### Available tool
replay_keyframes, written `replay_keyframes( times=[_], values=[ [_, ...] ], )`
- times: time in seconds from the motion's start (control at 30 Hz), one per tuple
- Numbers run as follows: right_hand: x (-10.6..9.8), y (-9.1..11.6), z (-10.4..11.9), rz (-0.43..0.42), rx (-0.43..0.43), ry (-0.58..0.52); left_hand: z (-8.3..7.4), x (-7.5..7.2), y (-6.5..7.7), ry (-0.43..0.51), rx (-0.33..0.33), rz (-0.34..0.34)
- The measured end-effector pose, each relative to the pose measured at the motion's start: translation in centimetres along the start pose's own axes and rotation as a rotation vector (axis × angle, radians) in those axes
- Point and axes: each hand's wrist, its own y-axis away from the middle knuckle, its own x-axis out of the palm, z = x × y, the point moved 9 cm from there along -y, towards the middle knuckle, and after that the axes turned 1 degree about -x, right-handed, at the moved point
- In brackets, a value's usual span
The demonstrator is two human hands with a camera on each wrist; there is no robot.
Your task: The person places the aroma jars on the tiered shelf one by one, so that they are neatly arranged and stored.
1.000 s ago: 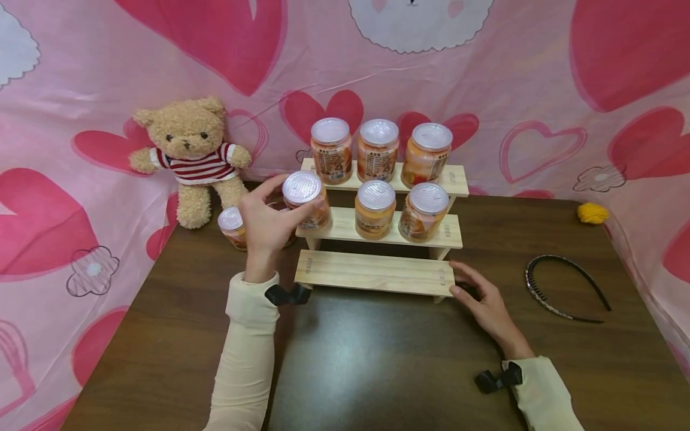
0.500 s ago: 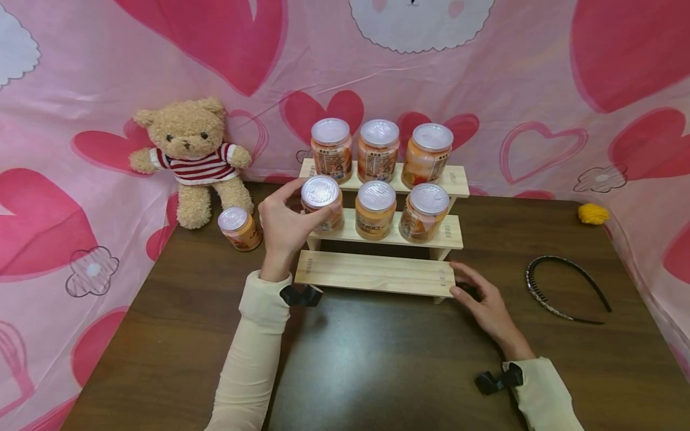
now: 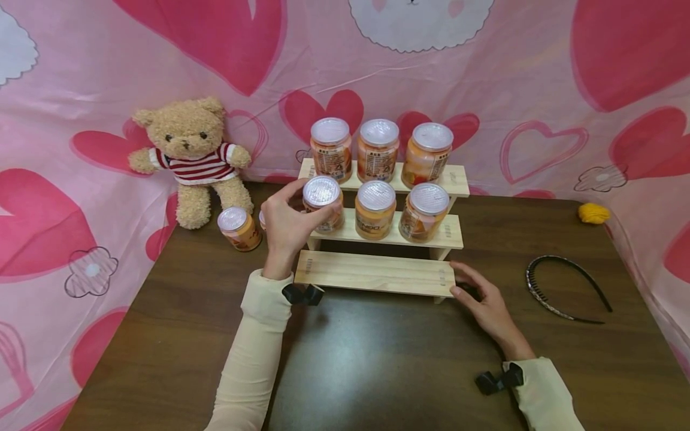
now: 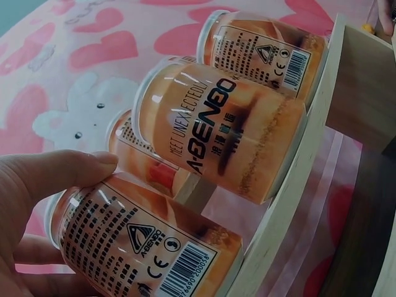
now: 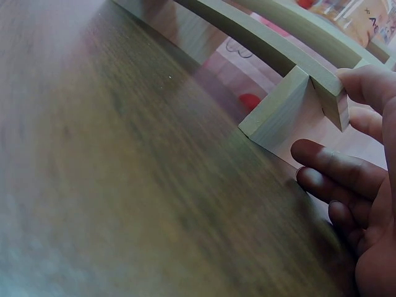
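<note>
My left hand (image 3: 289,224) grips an orange-labelled can (image 3: 321,191) with a silvery lid, thumb and fingers around its upper part. In the left wrist view this can (image 4: 151,238) stands on the left end of a wooden board. Two similar cans, a middle one (image 3: 375,211) and a right one (image 3: 424,213), share that middle step of the three-step wooden stand (image 3: 372,272). Three more stand on the top step. My right hand (image 3: 487,305) holds the right end of the bottom step between thumb and index finger; its other fingers are loosely bent in the right wrist view.
A teddy bear (image 3: 196,143) in a striped shirt sits at the back left. Before it stands another can (image 3: 239,229), with one more partly hidden behind my left hand. A black headband (image 3: 539,299) and a yellow bundle (image 3: 593,213) lie on the right of the table (image 3: 345,371).
My left hand has moved right and slightly down with the can, bringing it nearer the middle can on the step. My right hand has stayed at the bottom step's end.
</note>
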Motion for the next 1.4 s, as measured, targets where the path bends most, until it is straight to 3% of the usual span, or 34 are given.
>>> replay_keyframes(
  times=[0.73, 1.07, 1.23, 1.4],
  values=[
    [0.1, 0.1, -0.2, -0.001, -0.009, -0.001, 0.2, 0.6, -0.1, -0.011, -0.004, 0.078],
    [0.0, 0.2, -0.1, -0.002, -0.007, -0.003, -0.1, 0.6, -0.1, -0.078, -0.007, 0.125],
    [0.1, 0.1, -0.1, 0.001, -0.004, 0.002, -0.5, -0.2, -0.1, -0.046, -0.007, 0.137],
    [0.1, 0.0, -0.1, 0.004, 0.013, 0.02, -1.0, -1.9, -0.3, 0.02, 0.008, 0.104]
  ],
)
